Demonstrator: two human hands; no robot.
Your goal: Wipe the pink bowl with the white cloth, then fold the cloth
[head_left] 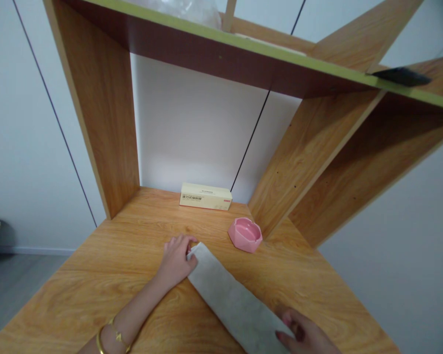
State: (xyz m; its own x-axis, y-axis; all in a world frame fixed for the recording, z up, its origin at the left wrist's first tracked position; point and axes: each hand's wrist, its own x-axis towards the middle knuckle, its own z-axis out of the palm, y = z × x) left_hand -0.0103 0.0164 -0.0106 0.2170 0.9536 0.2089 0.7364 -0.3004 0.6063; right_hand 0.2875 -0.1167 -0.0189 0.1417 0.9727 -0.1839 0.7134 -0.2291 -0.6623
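Note:
A long, pale grey folded cloth (233,295) lies slantwise on the wooden desk (140,305). At its far left end, my left hand (177,260) pinches the corner between thumb and curled fingers. My right hand (299,332) is at the near right edge, its thumb over the cloth and its fingers bent at the side; part of this hand is cut off by the frame's bottom. Just beyond the cloth sits a pink faceted bowl (239,241), touched by neither hand.
A long cream box (205,196) with printed lettering stands at the back, against the white wall (199,128). Wooden uprights (99,108) flank the desk and carry a shelf (221,56) overhead. On that shelf are a clear plastic bag (188,10) and a dark flat object (402,76).

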